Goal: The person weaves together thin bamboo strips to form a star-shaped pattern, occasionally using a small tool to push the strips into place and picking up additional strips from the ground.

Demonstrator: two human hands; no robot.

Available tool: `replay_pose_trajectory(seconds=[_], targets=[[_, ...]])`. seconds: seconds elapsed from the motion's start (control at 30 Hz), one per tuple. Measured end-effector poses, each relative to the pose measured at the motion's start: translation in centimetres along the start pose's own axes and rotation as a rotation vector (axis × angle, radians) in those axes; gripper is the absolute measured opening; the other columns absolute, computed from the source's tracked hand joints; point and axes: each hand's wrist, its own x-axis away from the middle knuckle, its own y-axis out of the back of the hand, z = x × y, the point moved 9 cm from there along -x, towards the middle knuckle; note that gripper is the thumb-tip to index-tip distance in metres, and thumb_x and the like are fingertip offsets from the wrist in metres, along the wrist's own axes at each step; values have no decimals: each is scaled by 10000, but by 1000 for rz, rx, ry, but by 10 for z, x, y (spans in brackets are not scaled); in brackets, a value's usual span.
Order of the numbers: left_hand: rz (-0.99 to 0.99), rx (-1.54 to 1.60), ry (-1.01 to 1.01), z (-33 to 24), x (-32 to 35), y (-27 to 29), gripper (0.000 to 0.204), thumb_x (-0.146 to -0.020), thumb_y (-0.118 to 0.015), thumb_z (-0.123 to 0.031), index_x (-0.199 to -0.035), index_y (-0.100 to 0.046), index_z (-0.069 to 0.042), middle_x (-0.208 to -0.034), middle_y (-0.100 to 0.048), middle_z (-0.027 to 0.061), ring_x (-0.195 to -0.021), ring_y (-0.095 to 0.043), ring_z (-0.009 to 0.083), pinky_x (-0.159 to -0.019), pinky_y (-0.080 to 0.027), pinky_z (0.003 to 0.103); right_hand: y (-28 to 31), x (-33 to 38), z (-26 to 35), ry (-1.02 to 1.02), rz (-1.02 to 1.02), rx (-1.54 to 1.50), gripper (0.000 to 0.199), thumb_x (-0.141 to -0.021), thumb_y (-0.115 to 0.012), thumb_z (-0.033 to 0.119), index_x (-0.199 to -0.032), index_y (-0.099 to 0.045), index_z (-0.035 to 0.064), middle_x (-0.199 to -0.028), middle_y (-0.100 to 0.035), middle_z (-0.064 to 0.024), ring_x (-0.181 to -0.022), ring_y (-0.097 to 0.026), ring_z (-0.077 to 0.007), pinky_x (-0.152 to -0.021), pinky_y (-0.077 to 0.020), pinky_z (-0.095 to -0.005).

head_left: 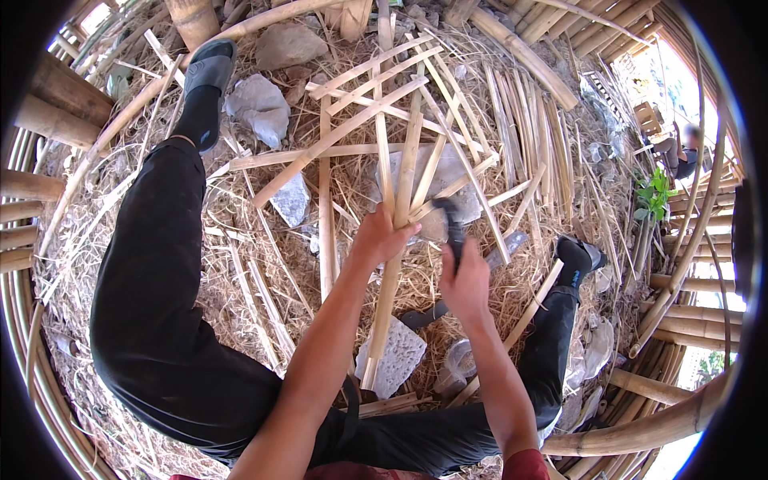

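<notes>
Split-bamboo lattice sits mid-ground between our legs, strips crossing in a loose fan toward the ground's far edge and converging near us. Our left hand is closed round the converging strips, thumb pointing right; one long strip runs back under the wrist toward the near edge. Our right hand is wrapped on the handle of a black hammer-like tool, its head at the strips just right of the left hand. Can't tell if the head is touching bamboo.

Under the lattice: flat grey stone, partly hidden by strips. Between our forearms: a dark curved item, kind unclear, then a pale pitted block, with a clear plastic cup just to its right.

Left of the lattice: a small white rock, a bigger white rock farther out, a brownish rock near the far edge. Right of it: a row of loose split strips, lying roughly side by side.

Straw and shavings cover the ground. Our left foot, in a dark sandal, is near the far-left corner. Past the right edge: green plant, bamboo poles, another person well apart from us.
</notes>
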Motion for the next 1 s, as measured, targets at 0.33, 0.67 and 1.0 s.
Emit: replay_pose_trajectory(seconds=[0.33,0.67,1.0], targets=[[15,-15,18,13,-8,-4,687,-807,-814,-450,-1203,-582,61,-970,-742,239,-928,-748,375,-866,-588,446,17,-3,11,12,-133,-82,215,-1006,-618,178,-1014,-521,-13,-672,-631,-220,-600,-650,-436,-533,-485,-485],[11,-16,59,11,-5,-2,575,-820,-822,-389,-1143,-618,40,-877,-734,183,-830,-746,295,-774,-586,404,44,-10,40,42,-245,-116,210,-994,-623,157,-965,-518,-22,-663,-618,-233,-607,-647,-434,-564,-478,-510],[53,20,46,18,-6,-2,692,-826,-812,-432,-1212,-554,80,-995,-731,270,-936,-746,388,-882,-591,451,40,-16,41,-65,-85,-100,210,-1021,-583,167,-986,-491,-19,-669,-620,-237,-634,-661,-461,-555,-493,-517]])
